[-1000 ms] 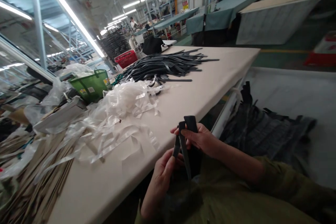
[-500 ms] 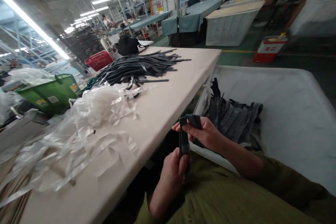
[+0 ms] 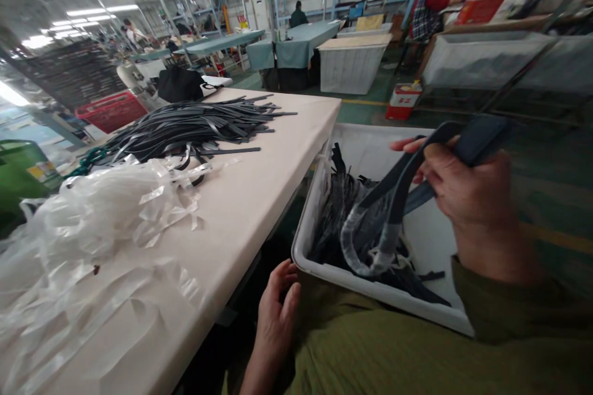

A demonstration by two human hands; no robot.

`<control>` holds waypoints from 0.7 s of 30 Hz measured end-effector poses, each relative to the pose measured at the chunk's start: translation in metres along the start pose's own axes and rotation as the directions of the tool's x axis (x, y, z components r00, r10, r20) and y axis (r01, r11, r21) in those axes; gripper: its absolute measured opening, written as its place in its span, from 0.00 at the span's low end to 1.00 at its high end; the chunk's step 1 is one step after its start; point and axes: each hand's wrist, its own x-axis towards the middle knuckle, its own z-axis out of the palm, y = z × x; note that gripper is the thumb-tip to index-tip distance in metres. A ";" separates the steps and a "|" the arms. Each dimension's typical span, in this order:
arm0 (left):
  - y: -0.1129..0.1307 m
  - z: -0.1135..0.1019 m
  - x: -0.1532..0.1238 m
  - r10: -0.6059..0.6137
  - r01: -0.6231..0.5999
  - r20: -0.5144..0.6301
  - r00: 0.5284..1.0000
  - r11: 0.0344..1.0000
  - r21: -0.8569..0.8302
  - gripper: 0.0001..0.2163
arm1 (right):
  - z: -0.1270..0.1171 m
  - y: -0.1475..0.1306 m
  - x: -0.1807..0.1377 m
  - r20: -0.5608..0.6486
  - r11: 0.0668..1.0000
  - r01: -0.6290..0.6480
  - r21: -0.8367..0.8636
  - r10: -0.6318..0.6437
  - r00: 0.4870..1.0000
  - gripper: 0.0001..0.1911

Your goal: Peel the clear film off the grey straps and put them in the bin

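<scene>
My right hand [image 3: 466, 194] is raised over the white bin [image 3: 370, 293] and is closed on a folded dark strap [image 3: 398, 200], whose loop hangs down into the bin. Clear plastic wraps the loop's lower end. Dark strap pieces [image 3: 345, 210] lie piled at the left side of the bin. My left hand [image 3: 275, 315] rests low by my lap, just left of the bin's near corner, fingers loosely apart and holding nothing.
A cream table [image 3: 259, 191] runs along my left with a heap of dark straps [image 3: 185, 126] at its far end and crumpled clear plastic wrappers [image 3: 102, 216] nearer. A green basket [image 3: 21, 170] and red basket [image 3: 111, 111] stand beyond. Other people work at distant tables.
My right hand swung right and up over the bin with the strap. My left hand let go of the strap and dropped toward my lap. The view turned to the right.
</scene>
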 end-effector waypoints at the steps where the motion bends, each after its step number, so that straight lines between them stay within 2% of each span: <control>1: -0.005 -0.002 -0.001 -0.040 0.039 -0.010 0.999 0.999 -0.037 0.22 | -0.007 0.003 0.007 -0.003 0.997 0.050 -0.057 -0.050 0.999 0.06; 3: -0.015 -0.005 -0.004 -0.097 0.096 -0.019 0.995 0.994 -0.059 0.24 | -0.017 0.018 0.017 -0.004 0.980 0.074 -0.186 -0.076 0.997 0.08; 8: -0.027 -0.010 -0.013 -0.158 0.156 -0.044 0.986 0.987 -0.047 0.26 | -0.025 0.090 0.019 0.026 0.857 -0.138 -0.496 0.173 0.985 0.20; 10: -0.031 -0.014 -0.016 -0.182 0.181 -0.055 0.982 0.983 -0.034 0.27 | -0.026 0.113 0.012 0.035 0.799 -0.165 -0.579 0.227 0.973 0.22; 12: -0.035 -0.019 -0.018 -0.209 0.208 -0.060 0.976 0.978 -0.016 0.28 | -0.029 0.125 0.004 0.023 0.741 -0.170 -0.650 0.243 0.970 0.23; 14: -0.039 -0.024 -0.020 -0.227 0.227 -0.077 0.971 0.974 -0.010 0.30 | -0.035 0.124 0.000 0.009 0.692 -0.173 -0.701 0.251 0.968 0.22; 17: -0.045 -0.030 -0.023 -0.254 0.255 -0.106 0.961 0.967 -0.007 0.31 | -0.047 0.103 0.004 -0.022 0.654 -0.171 -0.737 0.230 0.973 0.23; 19: -0.048 -0.033 -0.025 -0.268 0.270 -0.112 0.957 0.963 0.003 0.31 | -0.059 0.078 0.012 -0.066 0.652 -0.155 -0.742 0.159 0.985 0.24; 21: -0.051 -0.036 -0.028 -0.277 0.279 -0.112 0.954 0.960 0.002 0.30 | -0.075 0.046 0.022 -0.108 0.605 -0.098 -0.790 0.020 0.994 0.26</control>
